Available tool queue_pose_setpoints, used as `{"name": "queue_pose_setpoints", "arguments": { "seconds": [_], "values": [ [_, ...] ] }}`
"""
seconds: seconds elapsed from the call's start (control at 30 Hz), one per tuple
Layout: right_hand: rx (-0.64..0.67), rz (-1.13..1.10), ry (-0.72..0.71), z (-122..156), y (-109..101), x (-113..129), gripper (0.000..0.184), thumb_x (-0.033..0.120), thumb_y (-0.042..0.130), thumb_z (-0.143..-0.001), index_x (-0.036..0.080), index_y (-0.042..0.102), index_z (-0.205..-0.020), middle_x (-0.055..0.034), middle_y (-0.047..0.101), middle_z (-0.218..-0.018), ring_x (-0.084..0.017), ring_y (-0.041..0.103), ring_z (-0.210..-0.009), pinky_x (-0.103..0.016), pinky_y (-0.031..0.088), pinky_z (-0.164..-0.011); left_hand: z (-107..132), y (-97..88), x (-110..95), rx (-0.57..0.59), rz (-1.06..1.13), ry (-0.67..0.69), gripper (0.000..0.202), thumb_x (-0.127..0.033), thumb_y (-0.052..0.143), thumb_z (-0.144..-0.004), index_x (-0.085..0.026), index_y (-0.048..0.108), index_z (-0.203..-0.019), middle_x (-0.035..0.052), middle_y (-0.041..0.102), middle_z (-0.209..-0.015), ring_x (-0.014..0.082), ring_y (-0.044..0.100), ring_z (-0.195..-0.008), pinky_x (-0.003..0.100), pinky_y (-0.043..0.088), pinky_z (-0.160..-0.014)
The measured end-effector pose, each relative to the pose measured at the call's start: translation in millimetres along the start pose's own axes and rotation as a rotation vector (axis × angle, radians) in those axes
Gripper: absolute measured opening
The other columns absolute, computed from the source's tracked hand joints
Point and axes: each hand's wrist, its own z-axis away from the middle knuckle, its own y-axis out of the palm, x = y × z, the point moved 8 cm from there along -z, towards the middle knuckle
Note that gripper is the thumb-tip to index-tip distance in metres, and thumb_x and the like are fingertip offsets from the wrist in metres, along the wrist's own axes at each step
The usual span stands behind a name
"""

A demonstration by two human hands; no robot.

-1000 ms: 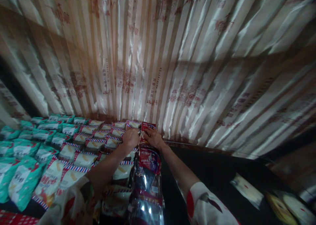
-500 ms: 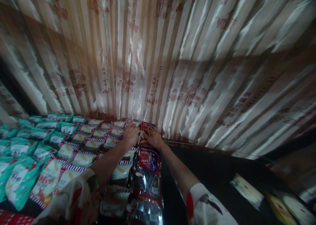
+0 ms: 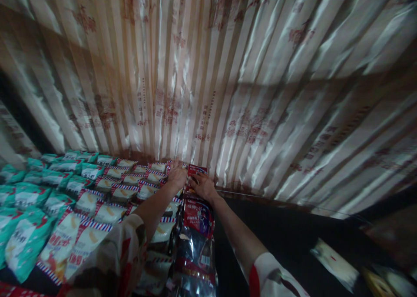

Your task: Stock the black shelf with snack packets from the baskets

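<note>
My left hand (image 3: 177, 176) lies over the far end of a row of snack bags, at the seam beside the red packets. Its fingers are smeared and partly hidden. My right hand (image 3: 202, 186) rests on a red packet (image 3: 197, 169) at the back of the neighbouring column, its fingers stretched out and apart. Nearer me in that column lies a red and purple packet (image 3: 197, 216), with a dark shiny packet (image 3: 194, 245) in front of it. White snack bags with red and blue striped edges (image 3: 111, 213) fill the rows to the left.
Teal snack bags (image 3: 28, 240) stand in rows at the far left. A pleated, printed sheet (image 3: 247, 92) hangs behind the goods. On the dark surface (image 3: 276, 227) at right lie a pale packet (image 3: 335, 262) and a yellowish packet (image 3: 376, 281). A thin cord (image 3: 247, 194) runs along the back.
My left hand has shifted slightly right, its fingers reaching farther back. My right hand stays on the red packet, fingers a little more spread. The view has moved slightly.
</note>
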Motion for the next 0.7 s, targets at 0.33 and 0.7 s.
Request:
{"name": "queue_pose_setpoints", "arguments": {
  "seconds": [0.33,0.7],
  "values": [
    [0.043,0.032,-0.026,-2.3,2.5,5.2,0.034,0.040,0.049,-0.085,0.028,0.065,-0.112,-0.0069,0.059,-0.123,-0.025,0.044,-0.123,-0.044,0.033,-0.101,0.3,4.3,9.9,-0.040,0.047,-0.038,0.025,-0.017,0.045,-0.083,-0.019,0.070,-0.091,0.0084,0.059,-0.122,0.0241,0.033,-0.130,0.044,0.025,-0.107],
    [0.084,0.068,-0.013,-3.3,1.0,12.1,0.032,0.042,0.049,-0.085,0.029,0.066,-0.108,-0.0056,0.061,-0.114,-0.025,0.046,-0.116,-0.044,0.033,-0.097,6.7,-5.5,-4.9,-0.041,0.089,0.064,0.027,-0.013,0.047,-0.079,-0.017,0.066,-0.099,0.0093,0.060,-0.119,0.0218,0.045,-0.119,0.044,0.026,-0.107]
  ]
}}
